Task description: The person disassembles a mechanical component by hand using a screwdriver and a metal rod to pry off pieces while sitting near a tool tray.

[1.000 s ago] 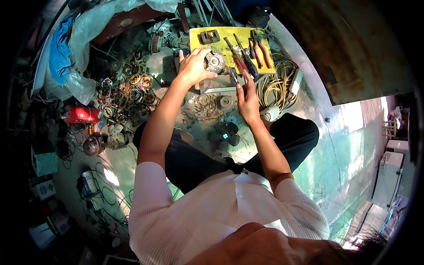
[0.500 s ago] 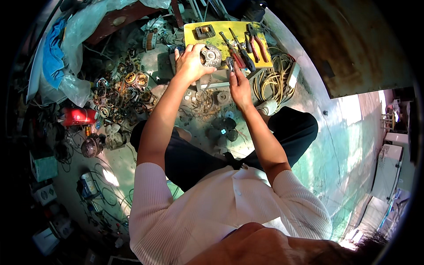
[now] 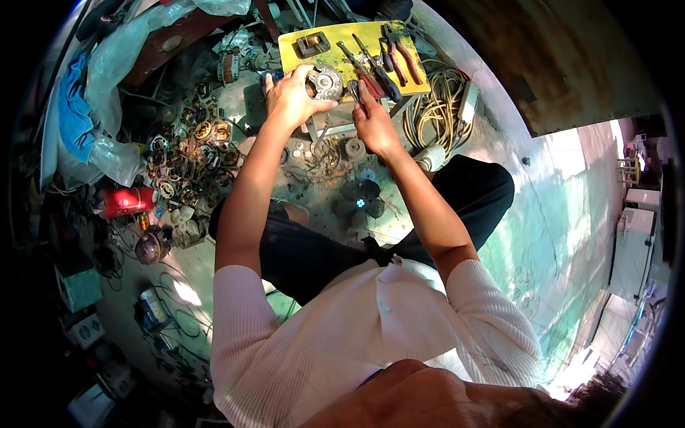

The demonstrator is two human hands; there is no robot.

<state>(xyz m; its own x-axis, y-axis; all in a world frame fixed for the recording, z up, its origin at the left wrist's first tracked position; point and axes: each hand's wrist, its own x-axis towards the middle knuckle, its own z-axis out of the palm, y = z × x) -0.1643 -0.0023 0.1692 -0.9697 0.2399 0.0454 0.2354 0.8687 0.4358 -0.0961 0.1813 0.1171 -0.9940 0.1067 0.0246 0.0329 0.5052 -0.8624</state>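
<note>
On the near edge of a yellow-topped low table (image 3: 342, 53) sits a round, grimy metal motor part (image 3: 328, 83). My left hand (image 3: 291, 100) curls around its left side, thumb at the near edge and fingers over the far edge. Just right of it, my right hand (image 3: 374, 128) pinches a small dark metal tool (image 3: 353, 89), its exact kind unclear, partly covered by the fingers. Beyond that hand lie two screwdrivers (image 3: 385, 84), with red and black handles, and pliers (image 3: 404, 57) with reddish handles. A square metal piece with a copper coil (image 3: 312, 44) lies at the far left of the tabletop.
Coiled yellowish cable (image 3: 439, 114) lies right of the table. Scrap coils and motor parts (image 3: 196, 143) heap up at left, near a red cylinder (image 3: 128, 202) and plastic sheeting (image 3: 118, 93). A dark fan blade (image 3: 360, 200) lies between my legs.
The tabletop and both hands appear slightly farther up and left, as the view has shifted. My left hand stays around the motor part; my right hand still pinches the small tool.
</note>
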